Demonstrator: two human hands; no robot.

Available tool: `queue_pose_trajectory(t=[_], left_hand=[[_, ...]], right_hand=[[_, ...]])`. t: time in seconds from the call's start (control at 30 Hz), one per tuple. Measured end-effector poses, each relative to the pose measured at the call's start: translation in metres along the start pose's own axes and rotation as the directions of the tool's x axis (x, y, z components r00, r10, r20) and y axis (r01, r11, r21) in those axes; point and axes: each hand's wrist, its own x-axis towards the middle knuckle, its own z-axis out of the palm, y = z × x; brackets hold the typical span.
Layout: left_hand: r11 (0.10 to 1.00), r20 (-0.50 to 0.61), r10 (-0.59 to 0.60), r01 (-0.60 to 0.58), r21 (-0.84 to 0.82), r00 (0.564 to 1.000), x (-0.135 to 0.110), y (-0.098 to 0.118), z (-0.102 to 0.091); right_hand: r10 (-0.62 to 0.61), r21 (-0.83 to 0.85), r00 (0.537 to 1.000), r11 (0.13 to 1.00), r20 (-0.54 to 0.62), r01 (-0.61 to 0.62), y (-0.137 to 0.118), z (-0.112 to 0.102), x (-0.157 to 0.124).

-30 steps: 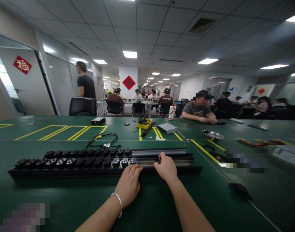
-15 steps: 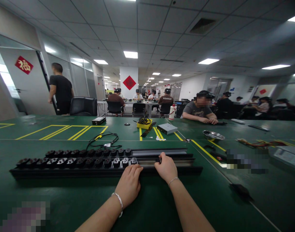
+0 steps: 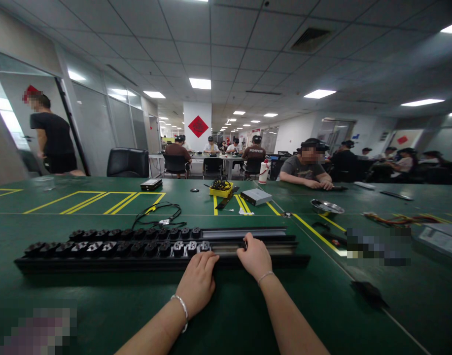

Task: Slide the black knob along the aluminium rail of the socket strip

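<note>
Green table: the table (image 3: 111, 305) spreads under and around both hands.
Walking person: the person in the dark shirt (image 3: 55, 138), far beyond the left hand and to its left, has moved from behind the black office chair (image 3: 127, 162) toward the door over the last second; this seems to have no bearing on the work.
Front black rail: the channel rail (image 3: 107, 266) lies across the table just ahead of both hands, stretching well past them to either side.
Rear black rail: the shorter-looking rail (image 3: 248, 230) lies beyond the hands, alongside the front one.
Left hand: the hand (image 3: 196, 278) rests at the rail's near edge, fingers together; its thumb's grip cannot be told.
Right hand: the hand (image 3: 254, 256) is over the rail's bare stretch, thumb and finger pinching.
Socket modules: the front row (image 3: 151, 248) fills the rail leftward from the left fingertips; neither hands nor row have visibly shifted, suggesting a pause or fine handling.
Small black piece: the piece (image 3: 245, 244) sits between the right thumb and finger, apart from the row's end; it is mostly hidden.
</note>
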Motion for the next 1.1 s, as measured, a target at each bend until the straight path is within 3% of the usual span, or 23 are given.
queue_pose_trajectory(t=[1.1], left_hand=[[1.0, -0.031, 0.017, -0.016, 0.027, 0.999, -0.0017, -0.0017, 0.0007]], right_hand=[[-0.023, -0.01, 0.998, 1.0, -0.052, 0.023, -0.004, -0.0023, -0.0061]])
